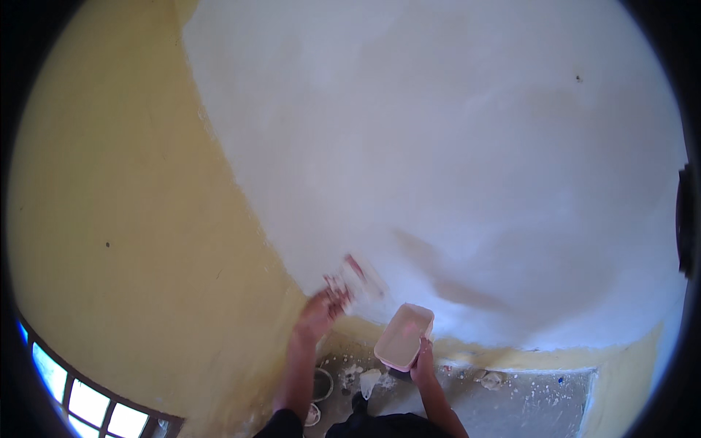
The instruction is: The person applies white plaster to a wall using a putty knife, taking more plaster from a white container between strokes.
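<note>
My left hand (320, 312), spattered with white, is closed around a flat paintbrush (363, 277) with a reddish band and a pale working end. Motion blurs the brush, which is against or close to the white-coated wall (453, 168); contact cannot be told. A pink rectangular plastic tub (404, 337) is in my right hand (421, 363), gripped at its near right side and tilted toward me. Whitish paint lies inside it, with a pinkish patch near the middle. The tub is held below and right of the brush.
Bare yellow wall (139, 175) meets the white coat along a slanting edge at left. Below, a bucket (323, 384), a smaller container (312, 415) and a white plastic bag (370, 382) stand on the spattered floor (504, 405). A barred window (89, 400) is lower left.
</note>
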Tool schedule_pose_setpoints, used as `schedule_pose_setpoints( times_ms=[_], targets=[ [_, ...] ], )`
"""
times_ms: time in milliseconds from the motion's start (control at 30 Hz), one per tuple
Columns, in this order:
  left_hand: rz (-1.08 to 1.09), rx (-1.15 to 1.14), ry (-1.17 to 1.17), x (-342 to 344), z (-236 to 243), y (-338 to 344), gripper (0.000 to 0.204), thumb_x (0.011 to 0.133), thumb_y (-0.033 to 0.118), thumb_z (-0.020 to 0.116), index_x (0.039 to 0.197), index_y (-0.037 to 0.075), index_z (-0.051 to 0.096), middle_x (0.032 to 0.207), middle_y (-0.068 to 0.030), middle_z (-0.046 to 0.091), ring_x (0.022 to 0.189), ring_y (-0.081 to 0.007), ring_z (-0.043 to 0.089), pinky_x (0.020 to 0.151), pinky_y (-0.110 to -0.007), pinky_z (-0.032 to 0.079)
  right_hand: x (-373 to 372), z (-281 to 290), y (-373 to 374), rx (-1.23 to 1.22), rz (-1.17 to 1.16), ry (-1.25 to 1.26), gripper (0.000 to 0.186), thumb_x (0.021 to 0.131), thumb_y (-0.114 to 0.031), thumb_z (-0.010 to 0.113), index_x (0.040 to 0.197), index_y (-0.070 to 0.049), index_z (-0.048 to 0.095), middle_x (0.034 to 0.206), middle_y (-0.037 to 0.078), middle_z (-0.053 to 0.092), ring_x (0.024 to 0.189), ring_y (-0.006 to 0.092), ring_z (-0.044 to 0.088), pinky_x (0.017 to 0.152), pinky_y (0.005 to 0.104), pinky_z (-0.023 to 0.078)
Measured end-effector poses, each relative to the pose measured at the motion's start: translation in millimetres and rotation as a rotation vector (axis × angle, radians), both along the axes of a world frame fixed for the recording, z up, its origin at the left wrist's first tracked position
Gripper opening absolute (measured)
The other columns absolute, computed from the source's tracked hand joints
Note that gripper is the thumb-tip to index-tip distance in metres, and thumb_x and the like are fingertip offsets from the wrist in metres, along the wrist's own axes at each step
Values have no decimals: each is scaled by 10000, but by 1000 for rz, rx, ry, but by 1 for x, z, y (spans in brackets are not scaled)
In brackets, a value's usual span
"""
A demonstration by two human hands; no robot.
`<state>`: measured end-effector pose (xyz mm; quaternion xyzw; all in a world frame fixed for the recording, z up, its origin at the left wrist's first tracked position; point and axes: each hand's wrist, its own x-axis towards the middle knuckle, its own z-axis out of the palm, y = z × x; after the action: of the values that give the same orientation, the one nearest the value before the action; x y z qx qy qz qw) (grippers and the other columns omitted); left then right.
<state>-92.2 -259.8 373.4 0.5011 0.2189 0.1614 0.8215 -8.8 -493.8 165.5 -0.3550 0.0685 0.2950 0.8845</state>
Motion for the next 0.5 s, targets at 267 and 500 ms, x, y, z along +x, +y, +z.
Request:
schedule_pose_setpoints(
  times_ms=[267, 500],
  targets=[
    [812, 1667, -297, 110, 294, 64, 182, 924, 88, 527, 1055, 17, 633, 756, -152, 644, 587, -240, 600, 590, -304, 483, -2, -9, 24, -61, -10, -7, 354, 970, -342, 467, 1178, -59, 511, 1097, 82, 601, 1019, 198, 602, 870, 339, 499],
    [996, 2203, 58, 213, 316, 57, 605, 847, 28, 505, 1428, 65, 344, 1377, -178, 472, 1192, -313, 543, 774, -377, 572, -17, -25, 10, -91, 62, -10, 402, 951, -402, 468, 1193, -87, 528, 1011, 59, 586, 904, 180, 559, 766, 333, 473]
  ],
)
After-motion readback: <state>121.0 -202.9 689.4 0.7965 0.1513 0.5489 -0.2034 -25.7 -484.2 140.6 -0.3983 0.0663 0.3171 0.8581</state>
